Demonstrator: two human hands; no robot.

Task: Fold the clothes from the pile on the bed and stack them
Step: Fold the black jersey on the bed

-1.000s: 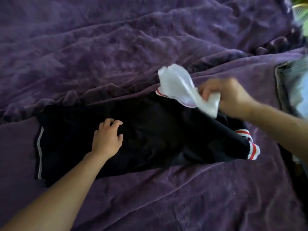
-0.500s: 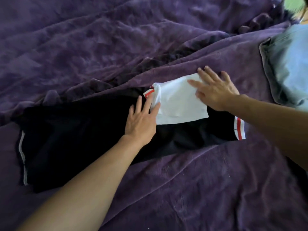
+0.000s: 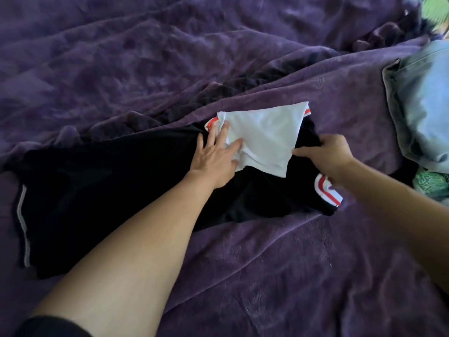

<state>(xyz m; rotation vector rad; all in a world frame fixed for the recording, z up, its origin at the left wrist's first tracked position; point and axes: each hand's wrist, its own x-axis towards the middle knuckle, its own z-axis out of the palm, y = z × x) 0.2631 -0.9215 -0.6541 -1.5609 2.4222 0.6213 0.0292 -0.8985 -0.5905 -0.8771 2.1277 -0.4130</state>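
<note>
A long black garment (image 3: 109,190) with red-and-white striped cuffs lies stretched across the purple blanket (image 3: 267,276). A white part of it (image 3: 264,137) is folded flat over the black cloth near its right end. My left hand (image 3: 216,156) lies flat on the white part's left edge, fingers spread. My right hand (image 3: 328,154) pinches the white part's lower right corner and the black cloth under it. A striped cuff (image 3: 325,193) pokes out below my right wrist.
A light blue denim garment (image 3: 422,113) lies at the right edge of the bed, with a green patterned cloth (image 3: 430,183) just below it. The blanket is deeply rumpled behind the black garment.
The white part went from held up in my right hand to lying flat on the black cloth. My left hand slid right onto its edge; my right hand moved down to its lower right corner.
</note>
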